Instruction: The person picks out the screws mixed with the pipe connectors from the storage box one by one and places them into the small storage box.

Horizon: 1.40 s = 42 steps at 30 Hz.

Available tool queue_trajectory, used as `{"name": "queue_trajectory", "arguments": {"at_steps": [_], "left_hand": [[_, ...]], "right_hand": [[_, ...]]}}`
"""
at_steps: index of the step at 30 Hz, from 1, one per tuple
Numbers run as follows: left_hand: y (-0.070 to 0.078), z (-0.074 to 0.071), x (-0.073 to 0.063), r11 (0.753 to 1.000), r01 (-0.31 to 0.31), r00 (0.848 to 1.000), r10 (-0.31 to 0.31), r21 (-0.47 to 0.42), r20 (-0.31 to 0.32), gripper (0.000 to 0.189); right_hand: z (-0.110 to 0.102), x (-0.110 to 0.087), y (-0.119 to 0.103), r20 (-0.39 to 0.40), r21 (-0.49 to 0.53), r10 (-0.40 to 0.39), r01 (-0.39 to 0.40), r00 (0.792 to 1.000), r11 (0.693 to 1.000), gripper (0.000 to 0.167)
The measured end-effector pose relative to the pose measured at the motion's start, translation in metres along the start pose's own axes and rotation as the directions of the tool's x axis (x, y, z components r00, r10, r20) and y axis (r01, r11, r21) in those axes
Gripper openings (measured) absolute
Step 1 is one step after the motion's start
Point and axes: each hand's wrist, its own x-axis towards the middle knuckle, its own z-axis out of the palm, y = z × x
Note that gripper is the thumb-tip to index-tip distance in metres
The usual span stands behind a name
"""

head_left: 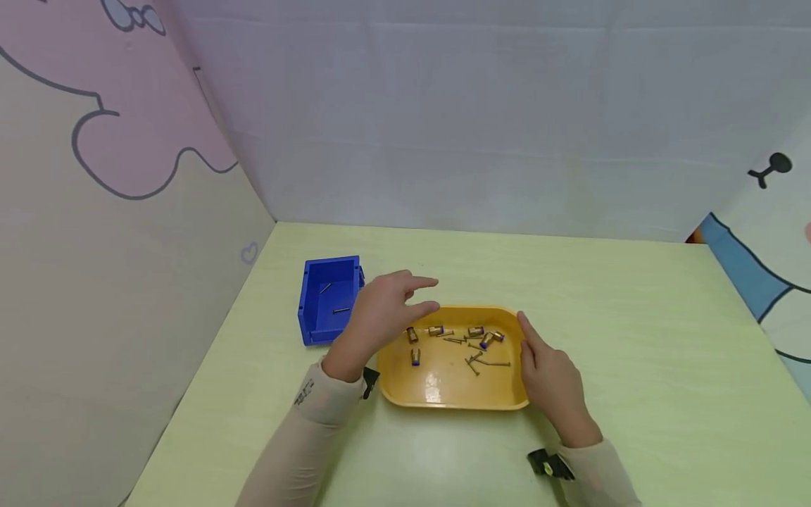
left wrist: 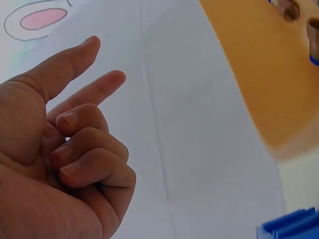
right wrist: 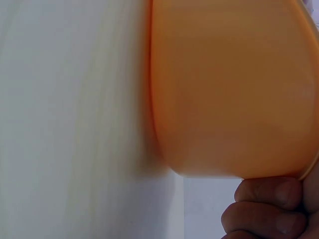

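A yellow tray (head_left: 450, 387) holds several brass push-in fittings with blue collars (head_left: 415, 357) and several screws (head_left: 497, 364). My left hand (head_left: 386, 303) is over the tray's back left corner, near the blue bin. In the left wrist view, the thumb and index finger of the left hand (left wrist: 75, 134) point out apart, with nothing between them, and its other fingers curl in. At the tray's right end, my right hand (head_left: 554, 380) grips the rim. Curled fingers (right wrist: 269, 216) touch the tray wall (right wrist: 234, 99) in the right wrist view.
To the left of the tray stands a blue bin (head_left: 305, 303) with two screws (head_left: 341, 310) lying in it. Both containers rest on a pale green table (head_left: 633, 296). A white wall (head_left: 507, 127) rises behind the table, and a printed panel (head_left: 127, 267) borders its left side.
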Motion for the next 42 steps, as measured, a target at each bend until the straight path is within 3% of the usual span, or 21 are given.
{"name": "queue_trajectory", "arguments": {"at_steps": [7,15,22,27,30,36,42], "left_hand": [[0.016,0.012,0.005,0.996,-0.088,0.992,0.087,0.009,0.093,0.041],[0.026,0.026,0.013,0.988,-0.153,0.981,0.148,0.032,0.125,0.038],[0.024,0.041,0.019,0.991,-0.131,0.971,0.122,0.029,0.208,0.043],[0.021,0.057,0.022,0.990,-0.132,0.938,0.108,0.053,0.328,0.054],[0.018,0.068,0.023,0.988,-0.136,0.924,0.101,0.070,0.370,0.059],[0.017,0.081,0.024,0.975,-0.160,0.925,0.093,0.153,0.369,0.057],[0.020,0.080,0.024,0.966,-0.180,0.913,0.093,0.187,0.397,0.057]], "right_hand": [[-0.002,-0.001,-0.002,-0.004,0.011,0.004,-0.003,1.000,1.000,0.050],[-0.003,-0.001,-0.004,0.003,0.011,0.014,-0.014,1.000,1.000,0.051],[-0.003,0.000,-0.003,-0.002,-0.002,0.011,-0.011,1.000,1.000,0.051],[-0.003,0.000,-0.003,-0.014,0.001,0.002,-0.002,1.000,1.000,0.051],[-0.002,0.000,-0.003,-0.016,0.005,-0.004,0.004,1.000,1.000,0.051],[-0.002,0.000,-0.003,-0.010,0.008,-0.005,0.005,1.000,1.000,0.051],[-0.003,-0.001,-0.003,-0.009,0.012,-0.008,0.008,1.000,1.000,0.050]]}}
